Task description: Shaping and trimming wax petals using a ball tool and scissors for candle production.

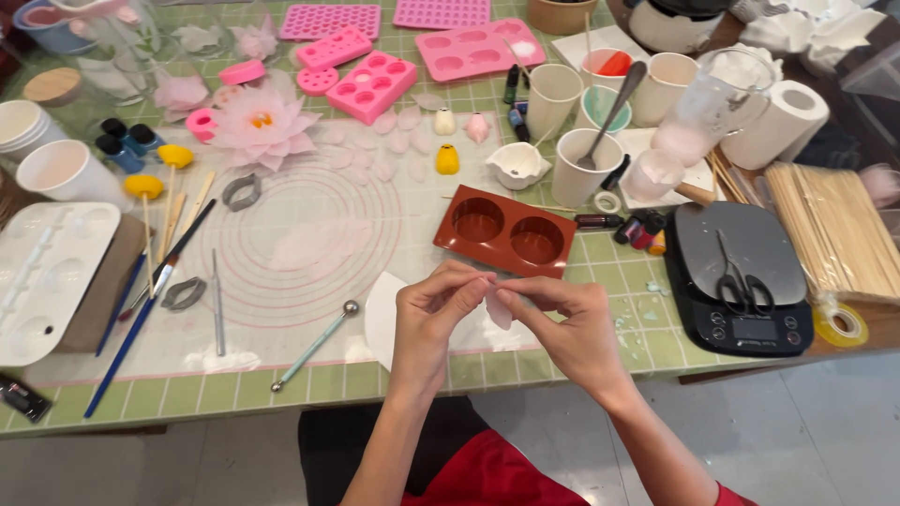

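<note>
A thin, pale pink petal (498,305) is pinched between both hands just above the near edge of the bench (600,272). The left hand (433,309) closes its thumb and fingertips on the petal's upper left edge, and the right hand (553,314) closes its thumb and forefinger on the upper right, so the petal hangs down between them. The fingertips of the two hands nearly meet.

Beneath the hands lies a translucent mat (309,253) printed with pink concentric circles, and a white paper piece (380,314) rests on it just left of the left wrist. A ball-tipped modelling tool (314,347) lies slantwise to the left of that. Just beyond the hands sits a brown silicone mould (504,230) with two round cavities.

Farther left, a blue-handled brush (141,314), a thin metal pick (217,300) and two grey petal cutters (184,293) lie near a white palette (47,276). At the far side of the mat stands a finished pink lotus flower (261,122), with loose petals scattered to its right and several pink silicone moulds (373,84) behind it.

To the right, a white paper cup (583,167) holds a metal spoon, among other cups and small paint bottles. A black kitchen scale (741,276) carries a pair of scissors (741,276), with a bundle of wooden skewers (834,234) and a roll of tape (840,323) beside it.
</note>
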